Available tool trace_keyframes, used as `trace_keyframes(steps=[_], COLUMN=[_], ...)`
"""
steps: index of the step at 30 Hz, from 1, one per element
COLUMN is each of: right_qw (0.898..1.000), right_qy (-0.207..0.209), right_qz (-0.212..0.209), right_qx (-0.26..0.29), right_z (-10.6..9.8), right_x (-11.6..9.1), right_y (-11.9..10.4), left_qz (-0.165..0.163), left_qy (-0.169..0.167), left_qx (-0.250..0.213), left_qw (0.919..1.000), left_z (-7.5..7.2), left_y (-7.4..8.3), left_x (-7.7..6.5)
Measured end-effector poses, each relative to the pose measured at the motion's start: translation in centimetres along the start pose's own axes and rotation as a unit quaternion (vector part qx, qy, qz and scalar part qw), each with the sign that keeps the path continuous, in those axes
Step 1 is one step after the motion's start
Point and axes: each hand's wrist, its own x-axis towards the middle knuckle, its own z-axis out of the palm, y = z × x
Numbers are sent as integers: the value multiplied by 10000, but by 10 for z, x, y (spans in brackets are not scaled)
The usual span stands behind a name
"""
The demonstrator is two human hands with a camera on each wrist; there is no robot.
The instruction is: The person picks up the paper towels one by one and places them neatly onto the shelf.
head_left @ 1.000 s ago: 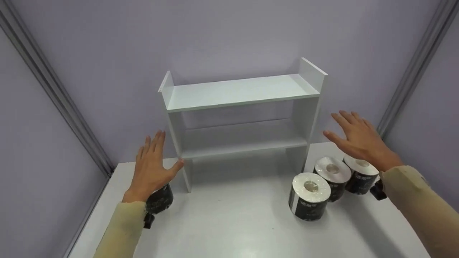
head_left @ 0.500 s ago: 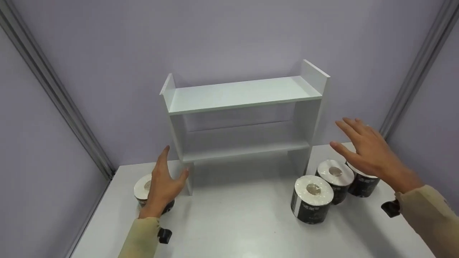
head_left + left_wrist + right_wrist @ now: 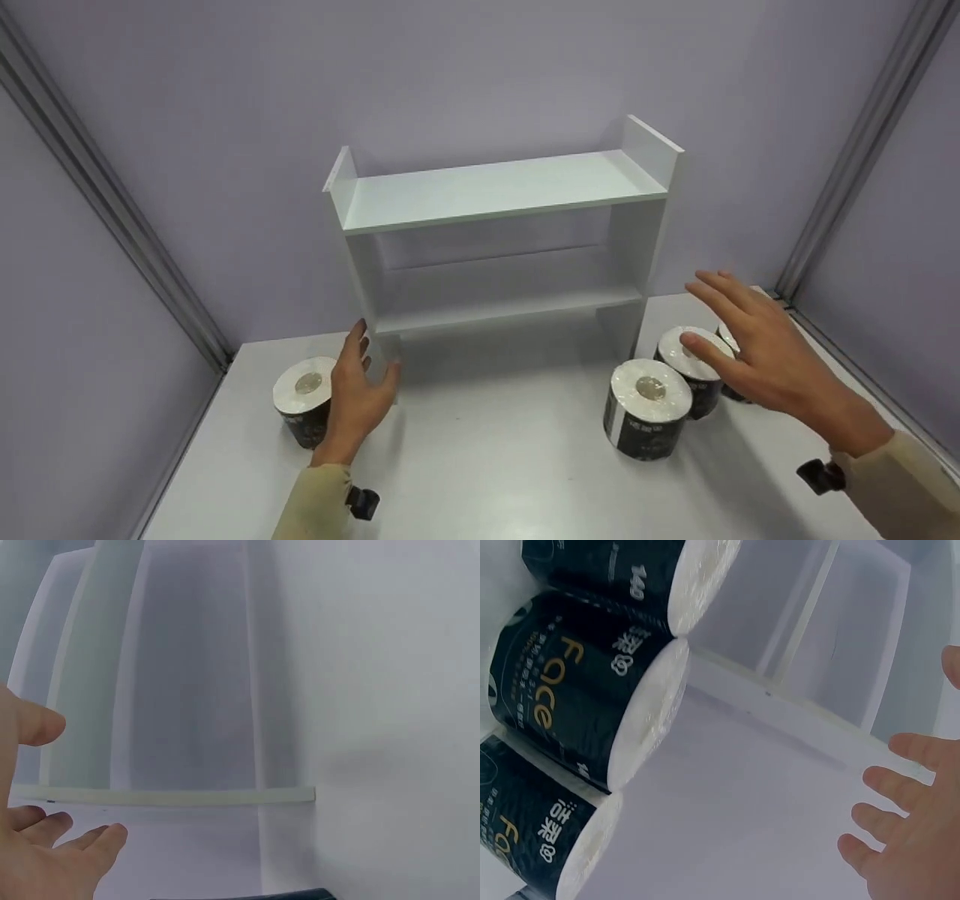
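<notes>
A white two-tier shelf (image 3: 495, 191) stands on the white table in the head view, both boards bare. My left hand (image 3: 360, 401) holds nothing, its thumb and fingers spread near the shelf's lower left side panel. A wrapped toilet paper roll (image 3: 300, 386) stands left of it, partly covered by the hand. In the left wrist view, my left hand (image 3: 52, 862) shows beside the panel's edge (image 3: 172, 797); contact is unclear. My right hand (image 3: 765, 360) hovers with extended fingers, in front of the farthest roll (image 3: 726, 335). Alongside stand a middle roll (image 3: 701, 394) and a nearer roll (image 3: 646, 420).
The right wrist view shows the black-wrapped rolls (image 3: 570, 690) in a row near the shelf's side panel (image 3: 780, 697). A pale wall (image 3: 480, 67) rises behind the shelf. Metal corner posts (image 3: 847, 150) stand at both sides. Bare tabletop (image 3: 480, 465) lies in front.
My left hand has moved lower and to the right, uncovering most of the left roll. My right hand has come lower, now overlapping the farther rolls in view. Shelf and rolls have stayed in place.
</notes>
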Motion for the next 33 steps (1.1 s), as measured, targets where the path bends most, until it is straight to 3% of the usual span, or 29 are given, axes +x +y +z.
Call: trace_keyframes(steps=[7, 14, 25, 33], right_qw=[9999, 9999, 9999, 9998], right_qy=[85, 116, 25, 117], right_qz=[-59, -108, -122, -169], right_qx=[-16, -8, 32, 14], right_z=[8, 11, 18, 24], right_x=[-13, -24, -42, -53], right_y=[-12, -19, -27, -30], left_qz=[-23, -267, -341, -182], left_qy=[180, 95, 87, 182], left_qx=[-36, -79, -115, -63], left_qw=[9998, 9996, 9993, 9996], left_z=[6, 8, 13, 17], left_y=[-5, -7, -11, -17], left_x=[-5, -7, -13, -16])
